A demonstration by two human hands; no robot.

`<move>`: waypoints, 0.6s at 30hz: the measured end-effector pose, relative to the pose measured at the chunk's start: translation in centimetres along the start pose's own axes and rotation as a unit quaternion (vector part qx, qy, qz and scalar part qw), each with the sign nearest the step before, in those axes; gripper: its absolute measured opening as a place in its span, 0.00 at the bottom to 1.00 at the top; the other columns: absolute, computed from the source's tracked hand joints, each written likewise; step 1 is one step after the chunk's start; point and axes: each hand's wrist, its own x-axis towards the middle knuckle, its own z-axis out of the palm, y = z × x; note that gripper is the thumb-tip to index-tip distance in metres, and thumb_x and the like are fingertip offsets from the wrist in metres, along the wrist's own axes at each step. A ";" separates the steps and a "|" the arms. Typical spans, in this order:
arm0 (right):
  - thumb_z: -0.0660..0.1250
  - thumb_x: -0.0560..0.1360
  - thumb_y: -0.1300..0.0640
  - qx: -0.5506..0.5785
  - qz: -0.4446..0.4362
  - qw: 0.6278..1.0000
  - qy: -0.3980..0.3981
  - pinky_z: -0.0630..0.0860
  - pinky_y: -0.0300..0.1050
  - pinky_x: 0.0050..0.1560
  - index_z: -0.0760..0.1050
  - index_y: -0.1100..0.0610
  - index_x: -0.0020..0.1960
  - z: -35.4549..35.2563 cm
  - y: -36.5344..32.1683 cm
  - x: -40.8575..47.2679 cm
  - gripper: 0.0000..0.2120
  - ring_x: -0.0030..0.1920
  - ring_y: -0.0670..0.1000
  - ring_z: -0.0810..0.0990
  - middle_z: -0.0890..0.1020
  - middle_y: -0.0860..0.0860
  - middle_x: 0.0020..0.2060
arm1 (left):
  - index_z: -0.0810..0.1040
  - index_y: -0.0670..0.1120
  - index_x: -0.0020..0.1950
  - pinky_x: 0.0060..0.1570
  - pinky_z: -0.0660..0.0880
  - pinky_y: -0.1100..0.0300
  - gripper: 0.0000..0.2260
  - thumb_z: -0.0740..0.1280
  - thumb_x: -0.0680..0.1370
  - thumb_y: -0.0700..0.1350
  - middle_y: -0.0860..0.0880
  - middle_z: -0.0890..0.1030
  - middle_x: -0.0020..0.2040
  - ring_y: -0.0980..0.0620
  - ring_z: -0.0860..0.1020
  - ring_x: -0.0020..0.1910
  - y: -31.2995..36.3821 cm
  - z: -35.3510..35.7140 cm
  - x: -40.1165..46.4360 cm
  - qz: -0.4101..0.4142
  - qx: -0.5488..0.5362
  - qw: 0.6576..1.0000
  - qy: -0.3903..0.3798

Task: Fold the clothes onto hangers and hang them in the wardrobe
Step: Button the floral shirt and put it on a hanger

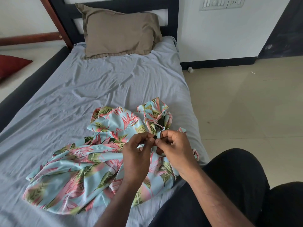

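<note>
**Both hands pinched on shirt front at one dark button**

Grip: my left hand (136,154) and right hand (174,149) meet fingertip to fingertip above the floral shirt (91,163). Both are narrowly closed. My right thumb and forefinger pinch a fold of the shirt's edge that carries a small dark button (155,136); my left fingertips pinch the cloth just beside it, at the button's 9 o'clock. Whether the button sits through a hole, I cannot tell; the fingers cover that spot.

Garment: the shirt is pale blue with pink and green leaves. It lies crumpled on the bed, unfolded, its body spreading from my hands toward 7 o'clock. The collar end is bunched at 12 o'clock from my hands. A narrow strip of the same cloth shows at 3 o'clock from my right hand, near the mattress edge.

Support: the shirt rests on a wrinkled grey bedsheet (101,82). A brown pillow (119,31) stands against the dark headboard (68,17), well apart from the shirt at 12 o'clock.

Surroundings: my black-trousered legs (232,185) occupy 5 o'clock. Tiled floor (246,104) lies at 3 o'clock. A switch panel (221,3) is on the wall at 1 o'clock. A red cushion (11,64) lies at 9 o'clock, beyond the bed.
</note>
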 end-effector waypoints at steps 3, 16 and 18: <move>0.68 0.78 0.68 0.033 0.014 0.999 -0.007 0.83 0.47 0.41 0.84 0.60 0.46 0.0 -0.1 0.0 0.07 0.36 0.53 0.85 0.85 0.59 0.36 | 0.85 0.45 0.45 0.38 0.77 0.64 0.06 0.73 0.76 0.34 0.52 0.85 0.40 0.56 0.82 0.42 0.0 0.0 0.0 0.007 0.033 0.999 0.031; 0.77 0.73 0.63 -0.186 -0.163 0.967 0.055 0.76 0.31 0.36 0.84 0.55 0.43 0.1 0.1 0.0 0.04 0.36 0.42 0.83 0.84 0.42 0.36 | 0.87 0.44 0.47 0.45 0.80 0.59 0.07 0.70 0.77 0.35 0.56 0.86 0.40 0.59 0.83 0.42 0.4 -0.2 -0.2 -0.036 0.059 0.998 0.011; 0.77 0.72 0.62 -0.217 -0.179 0.958 0.058 0.75 0.31 0.34 0.83 0.55 0.42 0.1 0.0 -0.1 0.04 0.34 0.42 0.82 0.83 0.42 0.35 | 0.87 0.44 0.48 0.48 0.80 0.56 0.08 0.67 0.78 0.37 0.53 0.87 0.42 0.55 0.84 0.45 0.8 0.0 -0.4 -0.060 0.027 0.998 -0.013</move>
